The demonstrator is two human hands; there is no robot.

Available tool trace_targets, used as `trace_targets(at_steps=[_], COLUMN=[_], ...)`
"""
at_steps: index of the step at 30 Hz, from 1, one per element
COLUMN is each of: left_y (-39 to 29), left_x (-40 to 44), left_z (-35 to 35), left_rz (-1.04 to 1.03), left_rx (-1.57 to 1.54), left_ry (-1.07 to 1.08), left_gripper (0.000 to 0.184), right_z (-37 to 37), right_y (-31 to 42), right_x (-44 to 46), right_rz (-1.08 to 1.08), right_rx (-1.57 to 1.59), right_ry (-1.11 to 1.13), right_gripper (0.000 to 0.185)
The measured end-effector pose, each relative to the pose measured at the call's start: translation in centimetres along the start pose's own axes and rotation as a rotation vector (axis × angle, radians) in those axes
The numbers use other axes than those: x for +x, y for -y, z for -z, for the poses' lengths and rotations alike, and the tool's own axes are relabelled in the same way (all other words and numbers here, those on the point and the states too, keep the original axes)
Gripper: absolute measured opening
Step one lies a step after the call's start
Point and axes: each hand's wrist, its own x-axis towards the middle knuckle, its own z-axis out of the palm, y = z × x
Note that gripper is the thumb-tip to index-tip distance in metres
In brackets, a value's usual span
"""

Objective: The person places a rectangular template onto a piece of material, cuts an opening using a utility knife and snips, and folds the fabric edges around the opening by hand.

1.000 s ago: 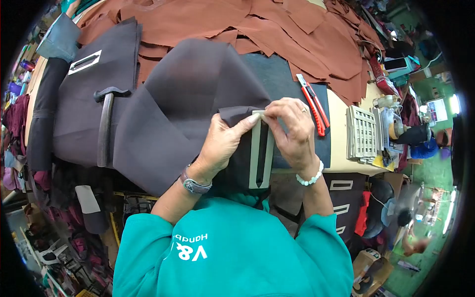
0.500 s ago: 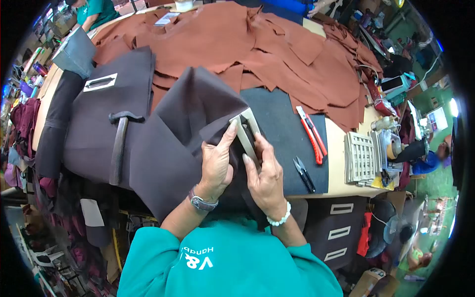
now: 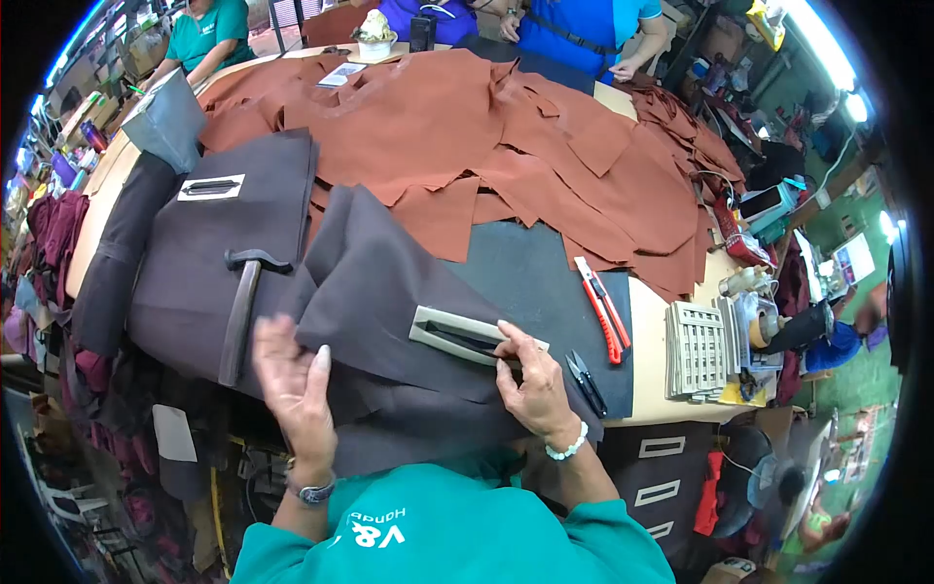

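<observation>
A dark brown sheet of leather-like material (image 3: 379, 263) lies rumpled in front of me, its back part standing up in a fold. On it rests a pale rectangular frame (image 3: 457, 336) with a long dark slot. My right hand (image 3: 535, 389) pinches the frame's right end between thumb and fingers. To the left, my left hand (image 3: 297, 389) is raised over the sheet with fingers apart and nothing in it, slightly blurred. A hammer (image 3: 241, 321) lies just beyond it on a stack of dark pieces (image 3: 185, 282); another pale frame (image 3: 211, 188) sits on that stack.
Brown leather pieces (image 3: 409, 127) cover the far table. A red utility knife (image 3: 605, 316) and thread snips (image 3: 586, 384) lie right, on a dark mat (image 3: 516, 258). Stacked pale frames (image 3: 696, 350) and a grey block (image 3: 163, 122) stand near. Several people are across the table.
My left hand has let go of the frame and moved left, opening. The frame has turned from steep to nearly level, and the sheet has been laid flatter under it.
</observation>
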Motion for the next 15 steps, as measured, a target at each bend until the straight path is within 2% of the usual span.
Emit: trace_targets(at_steps=[1, 4, 6, 8, 10, 13, 15], left_y=[-1.8, -4.2, -2.7, 0.8, 2.4, 4.2, 4.8], left_x=[0.6, 2.5, 2.1, 2.1, 2.5, 2.3, 1.9], left_z=[0.1, -1.4, -3.7, -5.0, -6.0, -6.3, -6.1], left_rz=[-0.174, -0.594, -0.524, -0.530, -0.410, -0.425, -0.304], left_rx=[0.368, 0.691, 0.635, 0.615, 0.652, 0.569, 0.524], left_ry=[0.049, 0.806, 1.122, 1.344, 1.505, 1.474, 1.426], left_gripper=[0.051, 0.045, 0.038, 0.025, 0.018, 0.016, 0.014], right_z=[-0.2, -0.9, -1.2, -1.4, -1.4, -0.6, 0.1], right_y=[-0.2, -0.2, 0.3, 0.8, 0.4, -0.3, -0.5], right_x=[-0.1, -0.2, -0.3, -0.4, -0.9, -1.8, -2.3], right_rz=[0.012, 0.197, 0.280, 0.352, 0.355, 0.297, 0.224], right_rx=[0.017, 0.023, 0.012, 0.023, -0.038, -0.155, -0.238], right_ry=[0.008, 0.021, 0.007, -0.049, -0.073, -0.054, -0.016], right_gripper=[0.049, 0.051, 0.050, 0.047, 0.042, 0.041, 0.041])
